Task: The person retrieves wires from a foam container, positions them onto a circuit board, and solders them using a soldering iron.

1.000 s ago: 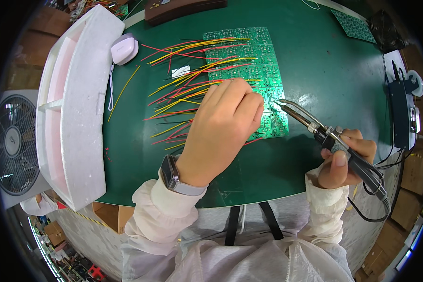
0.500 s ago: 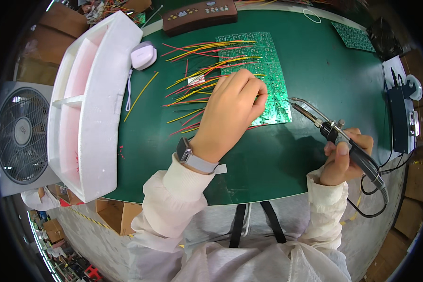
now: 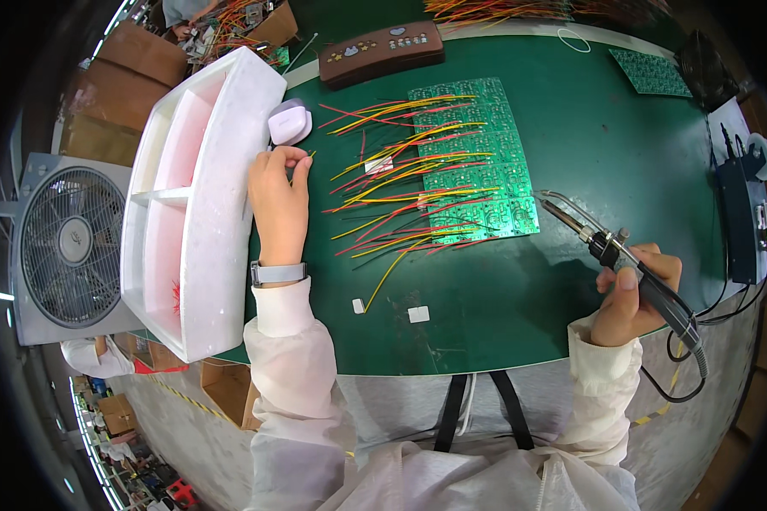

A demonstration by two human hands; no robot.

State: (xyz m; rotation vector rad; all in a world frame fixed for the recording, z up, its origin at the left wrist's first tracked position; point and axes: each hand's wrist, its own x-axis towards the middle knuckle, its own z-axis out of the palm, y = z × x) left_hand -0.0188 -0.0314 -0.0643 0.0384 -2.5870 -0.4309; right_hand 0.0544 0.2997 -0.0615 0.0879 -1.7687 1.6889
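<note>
My left hand [image 3: 279, 198], a watch band on its wrist, is beside the white foam box. Thumb and forefinger pinch a yellow wire [image 3: 313, 155]; only its tip shows, the rest being hidden by the hand. In my right hand [image 3: 626, 298] is a soldering iron [image 3: 607, 249] with a thin curved metal tube along it. Its tip is just off the right edge of the green circuit board panel [image 3: 518, 175], seemingly not touching it. Red, yellow and black wires [image 3: 375, 200] lie across the panel's left half and fan out leftward.
The foam box [image 3: 217, 213] has compartments, red bits in one. A lilac case [image 3: 290, 124] sits near my left fingers. At the back are a brown decorated case [image 3: 382, 53] and another circuit board [image 3: 649, 72]. A blue soldering station [image 3: 743, 217] stands right, a fan [image 3: 75, 243] left.
My left hand has moved left from the circuit board panel to the loose yellow wire by the foam box. The view has shifted slightly. The right hand still holds the soldering iron in nearly the same place.
</note>
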